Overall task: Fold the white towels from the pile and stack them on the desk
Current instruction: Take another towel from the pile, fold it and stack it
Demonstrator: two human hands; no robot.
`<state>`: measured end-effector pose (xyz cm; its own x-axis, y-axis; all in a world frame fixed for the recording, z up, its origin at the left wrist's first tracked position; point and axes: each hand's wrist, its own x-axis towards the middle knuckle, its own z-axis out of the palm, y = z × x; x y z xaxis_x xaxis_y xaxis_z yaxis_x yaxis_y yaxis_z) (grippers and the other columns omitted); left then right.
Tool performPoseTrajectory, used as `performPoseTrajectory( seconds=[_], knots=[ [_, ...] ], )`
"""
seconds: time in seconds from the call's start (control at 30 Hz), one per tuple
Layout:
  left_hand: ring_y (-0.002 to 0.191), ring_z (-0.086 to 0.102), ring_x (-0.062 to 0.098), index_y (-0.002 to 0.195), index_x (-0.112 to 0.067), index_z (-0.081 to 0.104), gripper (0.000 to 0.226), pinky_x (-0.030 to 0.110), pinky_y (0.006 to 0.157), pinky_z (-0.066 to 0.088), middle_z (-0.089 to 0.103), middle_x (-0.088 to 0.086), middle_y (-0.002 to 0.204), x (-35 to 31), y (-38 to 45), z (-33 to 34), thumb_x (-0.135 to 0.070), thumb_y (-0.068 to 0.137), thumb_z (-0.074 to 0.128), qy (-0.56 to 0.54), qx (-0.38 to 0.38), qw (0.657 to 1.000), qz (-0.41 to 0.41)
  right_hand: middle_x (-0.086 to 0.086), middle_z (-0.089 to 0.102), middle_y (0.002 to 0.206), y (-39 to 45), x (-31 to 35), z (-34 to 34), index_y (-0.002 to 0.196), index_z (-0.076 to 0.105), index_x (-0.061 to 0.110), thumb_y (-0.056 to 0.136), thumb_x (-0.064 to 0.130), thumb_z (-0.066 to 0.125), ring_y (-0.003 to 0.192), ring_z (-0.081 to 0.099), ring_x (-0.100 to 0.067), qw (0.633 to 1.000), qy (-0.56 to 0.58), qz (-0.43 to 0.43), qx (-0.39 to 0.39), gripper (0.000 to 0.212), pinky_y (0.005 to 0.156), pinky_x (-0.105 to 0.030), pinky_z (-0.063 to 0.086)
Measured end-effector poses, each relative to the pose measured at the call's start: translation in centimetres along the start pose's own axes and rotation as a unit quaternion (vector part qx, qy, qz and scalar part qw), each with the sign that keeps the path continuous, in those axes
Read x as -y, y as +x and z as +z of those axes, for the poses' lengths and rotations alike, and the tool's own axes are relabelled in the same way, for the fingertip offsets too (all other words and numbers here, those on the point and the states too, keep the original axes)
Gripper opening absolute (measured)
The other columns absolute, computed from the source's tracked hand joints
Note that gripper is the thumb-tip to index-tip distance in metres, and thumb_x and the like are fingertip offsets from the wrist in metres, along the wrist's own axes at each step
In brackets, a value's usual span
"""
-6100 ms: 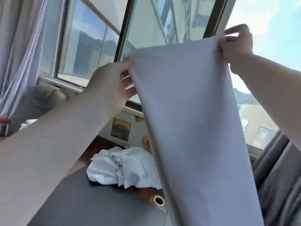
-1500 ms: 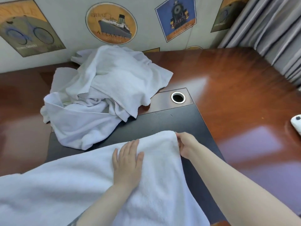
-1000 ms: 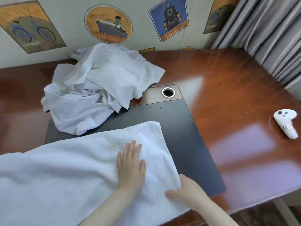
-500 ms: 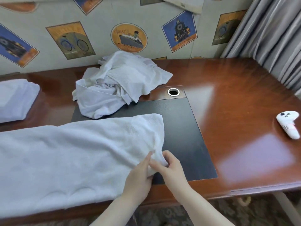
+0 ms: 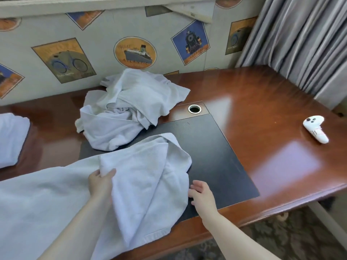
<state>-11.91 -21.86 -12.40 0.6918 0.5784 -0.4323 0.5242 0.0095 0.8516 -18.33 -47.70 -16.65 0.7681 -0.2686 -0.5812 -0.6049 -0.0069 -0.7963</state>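
Observation:
A long white towel (image 5: 43,201) lies across the near part of the wooden desk (image 5: 262,109). My left hand (image 5: 101,182) pinches its right end and holds that end lifted and pulled leftward over the rest. My right hand (image 5: 201,194) hovers with relaxed fingers beside the towel's right fold, over the black desk pad (image 5: 216,156). A crumpled pile of white towels (image 5: 129,107) sits behind it near the wall. A folded white towel (image 5: 11,139) lies at the far left.
A white hand controller (image 5: 315,128) lies on the right side of the desk. A round cable hole (image 5: 194,109) sits behind the pad. Grey curtains (image 5: 300,44) hang at the right. Patterned wallpaper backs the desk, and carpet shows below its front edge.
Both hands held the towel's right corner half a second ago. Now the left hand has carried that end up and leftward, and the right hand has let go.

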Motion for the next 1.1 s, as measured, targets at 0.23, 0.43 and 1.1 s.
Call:
performPoseTrajectory(
  seconds=[0.23,0.43,1.1],
  knots=[
    [0.119,0.045,0.006,0.117,-0.021,0.062,0.043,0.027,0.105,0.035,0.055,-0.012,0.124,4.5,-7.5,3.5,-0.007,0.077,0.071,0.217,0.25,0.864,0.379,0.008,0.044,0.065,-0.3,1.5,4.9,0.068,0.046,0.013,0.062,0.02,0.071,0.065,0.043,-0.013,0.999,0.019,-0.014,0.021,0.027,0.059,-0.029,0.036],
    [0.133,0.009,-0.021,0.15,-0.041,-0.003,0.127,0.008,0.102,0.026,0.003,-0.041,0.144,6.4,-7.3,4.2,-0.048,0.053,0.078,0.292,0.402,0.807,0.32,0.003,0.033,0.063,-3.6,2.9,5.2,0.069,0.04,0.007,0.075,0.035,0.067,0.061,0.032,-0.012,0.977,-0.073,-0.196,-0.035,0.04,0.056,-0.027,0.029],
    [0.086,0.059,0.021,0.096,-0.011,0.068,0.015,0.038,0.081,0.046,0.066,0.005,0.091,1.2,-0.7,-1.0,-0.002,0.091,0.056,-0.154,0.191,0.969,-0.026,0.002,0.058,0.084,6.1,8.1,4.2,0.076,0.051,0.02,0.073,0.038,0.07,0.091,0.055,-0.022,0.86,-0.509,-0.006,-0.013,0.026,0.07,-0.031,0.035]
  ],
)
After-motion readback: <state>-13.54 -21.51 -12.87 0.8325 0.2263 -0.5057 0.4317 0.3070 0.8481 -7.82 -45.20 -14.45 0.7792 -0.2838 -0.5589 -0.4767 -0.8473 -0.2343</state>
